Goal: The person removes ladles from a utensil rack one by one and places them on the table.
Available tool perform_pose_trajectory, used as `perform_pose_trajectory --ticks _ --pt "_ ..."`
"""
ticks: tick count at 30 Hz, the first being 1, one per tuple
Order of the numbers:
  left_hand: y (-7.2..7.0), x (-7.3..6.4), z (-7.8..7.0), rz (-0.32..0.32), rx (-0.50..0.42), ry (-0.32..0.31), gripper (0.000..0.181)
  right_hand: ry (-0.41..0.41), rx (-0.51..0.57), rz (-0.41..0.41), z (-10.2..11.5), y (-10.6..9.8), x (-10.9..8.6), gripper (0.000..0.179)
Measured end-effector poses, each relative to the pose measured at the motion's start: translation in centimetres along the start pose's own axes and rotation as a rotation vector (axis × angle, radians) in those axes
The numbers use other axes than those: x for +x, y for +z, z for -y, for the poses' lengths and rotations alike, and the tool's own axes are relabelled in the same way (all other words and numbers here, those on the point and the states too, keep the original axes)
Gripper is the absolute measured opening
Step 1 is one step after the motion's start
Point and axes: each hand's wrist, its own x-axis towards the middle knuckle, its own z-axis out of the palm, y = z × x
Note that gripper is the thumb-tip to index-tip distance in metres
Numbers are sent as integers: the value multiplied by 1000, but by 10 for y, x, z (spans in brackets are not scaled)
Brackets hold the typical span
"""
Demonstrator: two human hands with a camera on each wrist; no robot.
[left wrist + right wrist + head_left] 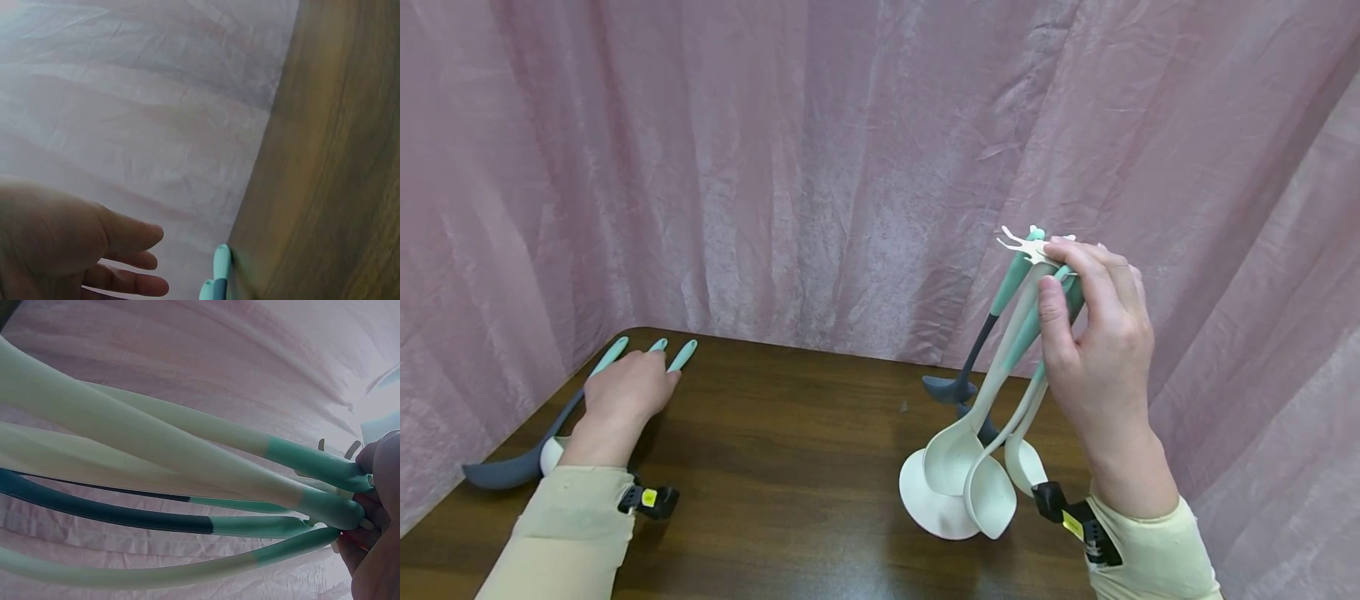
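Far left: I see a dark grey utensil lying on the brown table, with a white utensil head just beside it.
Left hand: it is over these lying utensils; on my left wrist view the fingers are stretched and rather wide, and I see nothing between thumb and fingers. If they touch a utensil below, I cannot tell.
Green handle ends: three of them show beyond this hand, close together, near the back edge of the table.
Pink curtain: it hangs in folds behind the table.
White stand: it is upright on the right part of the table, the round base down and the branching hooks on top.
Hanging utensils: around the stand I find a grey spoon with green handle on the far side, a large white ladle above the base, a pointed white spoon in front, and a smaller white spoon further right.
Right hand: its fingers are bent round the top of the stand, among the hooks and green handles; which handle they press, I cannot tell.
Sleeves: both are pale yellow, with a black wrist camera on each wrist.
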Motion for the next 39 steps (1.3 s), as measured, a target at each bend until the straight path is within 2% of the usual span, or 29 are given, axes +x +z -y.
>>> perform_pose_trajectory --ticks 8,14,19,24,30,34,39 --pt "-6 0 -14 -38 -12 54 44 5 -27 38 -2 -9 1 37" --pt "-8 0 -22 -14 -21 61 50 -7 -31 67 -4 -14 3 37" --pt "-10 -1 -29 -11 -34 70 51 -34 13 26 -8 -14 5 51" --pt "-11 -4 -33 -15 -36 75 52 -21 34 -9 -13 -17 7 70" --pt "-11 -10 -39 -38 -29 89 53 13 43 0 -20 -21 7 76" --pt "-11 -15 -47 -87 -35 114 50 25 55 17 -24 -22 8 75" --pt "-12 -27 -60 -237 -34 172 39 13 85 29 -31 -20 7 73"
